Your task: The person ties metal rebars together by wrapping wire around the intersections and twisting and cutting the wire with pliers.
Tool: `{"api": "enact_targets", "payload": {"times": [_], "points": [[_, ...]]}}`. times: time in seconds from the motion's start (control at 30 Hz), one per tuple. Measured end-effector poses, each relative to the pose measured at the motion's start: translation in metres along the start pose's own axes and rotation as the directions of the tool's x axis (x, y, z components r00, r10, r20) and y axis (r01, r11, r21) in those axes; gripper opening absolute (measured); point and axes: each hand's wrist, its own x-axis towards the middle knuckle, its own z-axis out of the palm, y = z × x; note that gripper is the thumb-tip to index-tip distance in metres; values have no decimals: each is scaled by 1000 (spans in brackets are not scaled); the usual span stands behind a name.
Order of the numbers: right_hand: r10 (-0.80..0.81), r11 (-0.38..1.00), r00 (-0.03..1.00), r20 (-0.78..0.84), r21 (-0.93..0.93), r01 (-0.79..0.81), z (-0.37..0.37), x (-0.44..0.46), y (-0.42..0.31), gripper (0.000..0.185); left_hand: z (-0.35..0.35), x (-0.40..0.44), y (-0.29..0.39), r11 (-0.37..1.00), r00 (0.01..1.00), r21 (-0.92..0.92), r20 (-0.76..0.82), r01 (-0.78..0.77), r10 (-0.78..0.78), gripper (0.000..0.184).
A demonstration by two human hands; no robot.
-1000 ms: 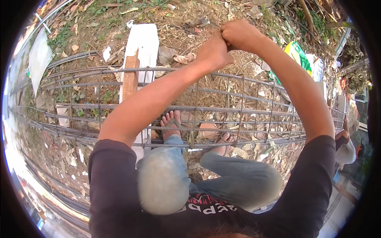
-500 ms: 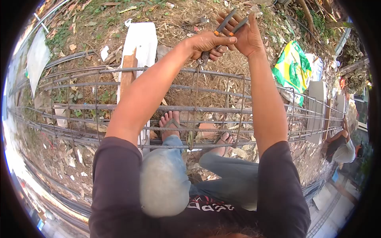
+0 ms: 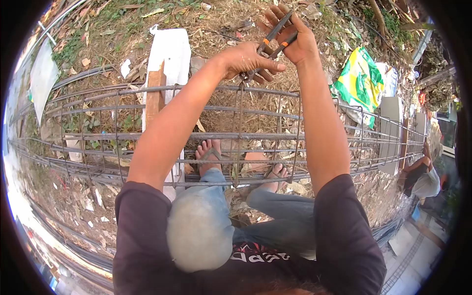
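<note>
My left hand is closed around the lower part of black-handled pincers with orange bands, its thumb stretched out to the right. The pincers' head is down at the top bar of a long rebar cage, beside an upright stirrup. My right hand is open behind and beside the handles, palm up with fingers spread; the handles lie against it. Any wire at the jaws is too small to make out.
Under the cage at the left is a white block with a wooden piece on it. A green and yellow sack lies at the right. Farther right, another person is by the cage. My sandalled feet are beneath the bars.
My hands were together above the top bar; my right hand has since opened and come back towards me, showing the pincers. In the last half second both hands shifted only slightly.
</note>
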Motion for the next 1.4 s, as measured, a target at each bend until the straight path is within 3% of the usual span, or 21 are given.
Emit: {"api": "enact_targets", "payload": {"times": [0.03,0.17,0.27,0.3,0.37,0.43,0.53,0.57,0.87,0.97,1.0,1.07,1.1,1.13,1.2,1.23,1.33,1.37,1.4], "points": [[-29,997,988,150,-63,39,-15,12,2,53,2,-2,0,1000,999,-13,-34,12,-12,56],[-26,994,949,313,111,-9,-49,29,5,42,-2,-2,-3,999,998,-42,-49,35,-37,51],[-32,995,999,-22,-90,30,-38,12,8,43,1,-1,-4,998,996,-13,-59,58,-59,44],[-47,997,998,-50,-69,43,-41,13,10,46,1,1,-5,998,995,2,-75,65,-65,42],[8,995,971,239,99,-33,-64,19,9,47,1,1,-7,996,991,32,-111,78,-74,39],[-6,925,865,502,331,-186,-65,24,12,49,-2,1,-9,996,989,-35,-122,77,-80,36],[-4,1000,988,155,0,4,-41,19,10,49,-6,-2,-14,989,989,-148,-138,30,-51,36],[-25,999,989,144,-20,28,-39,22,12,51,-8,-2,-16,985,991,-174,-131,17,-40,36],[-48,998,979,200,50,39,-26,4,11,61,-7,-1,-24,951,996,-307,-84,-42,17,39],[10,961,873,488,236,-144,-50,32,9,55,-6,-4,-22,972,994,-219,-83,-83,66,49],[10,983,936,353,167,-73,-45,29,9,51,-4,-6,-19,980,993,-170,-79,-105,92,54],[-41,999,997,66,1,41,-17,24,11,44,-5,-15,5,974,988,218,-123,-66,95,70],[-62,997,998,1,-51,62,-10,25,13,35,-3,-21,9,916,985,400,-143,-32,96,79],[-124,943,989,-80,-321,92,-14,36,19,35,7,-18,10,868,962,490,-268,86,56,80],[-293,633,943,-155,-771,70,-11,62,30,40,39,1,17,719,853,606,-521,341,35,81],[-407,553,897,-171,-828,93,22,45,25,42,55,4,5,740,700,620,-650,262,296,67],[-187,528,972,-143,-849,-23,41,29,6,47,35,13,3,904,710,405,-677,138,195,49],[-252,438,950,-182,-897,-56,36,27,3,53,28,19,-5,945,722,319,-670,75,169,32],[-123,733,972,-202,-679,-48,31,24,2,55,18,21,-9,999,862,49,-507,1,24,30]]}}
